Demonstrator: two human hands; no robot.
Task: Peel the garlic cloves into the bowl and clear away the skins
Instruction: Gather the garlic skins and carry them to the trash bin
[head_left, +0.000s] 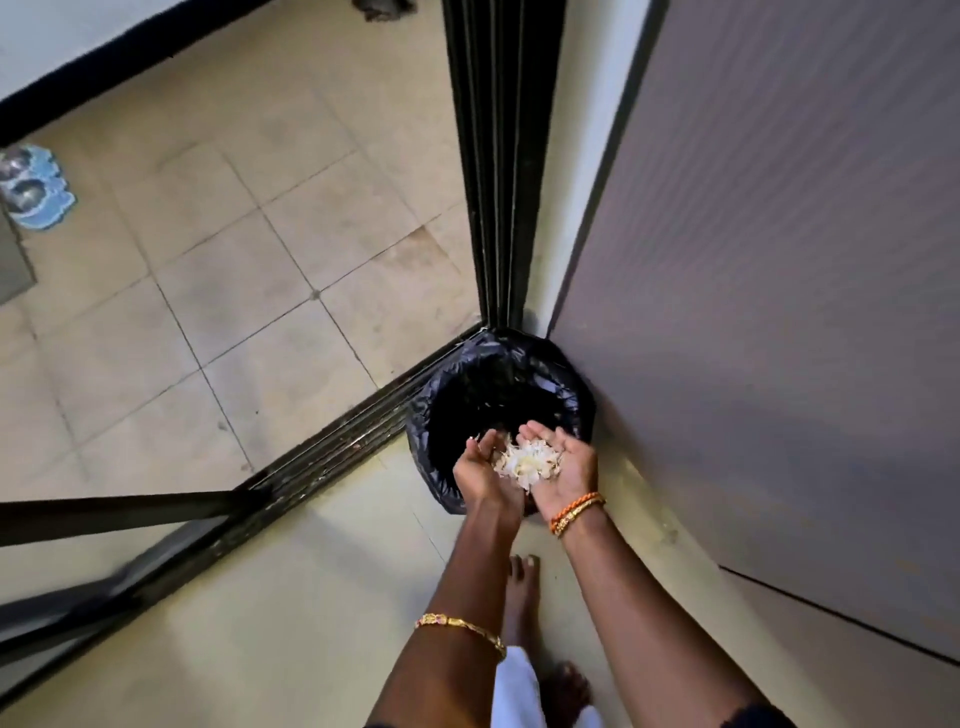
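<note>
1. Garlic skins (529, 460): papery white with pale cream-yellow patches.
2. Bin liner (558, 382): glossy black, grey highlights on the creases.
3. Near floor (291, 613): plain pale yellow-green.
4. Tiled floor (218, 249): beige square tiles, darker grout lines, brownish stains.
5. Door track (498, 156): black, ribbed with thin lighter lines.
6. Panel (779, 260): dull mauve-grey with fine horizontal striping.
7. Bangles (576, 512) on right wrist: orange beads beside gold.
8. Bracelet (462, 626) on left forearm: gold.
9. Mat (44, 192): light blue.
10. Cloth (517, 686) by the feet: white.

A tiled floor (218, 291) carries a black-lined bin (550, 384) at frame centre, tucked against the sliding-door track (332, 441).
</note>
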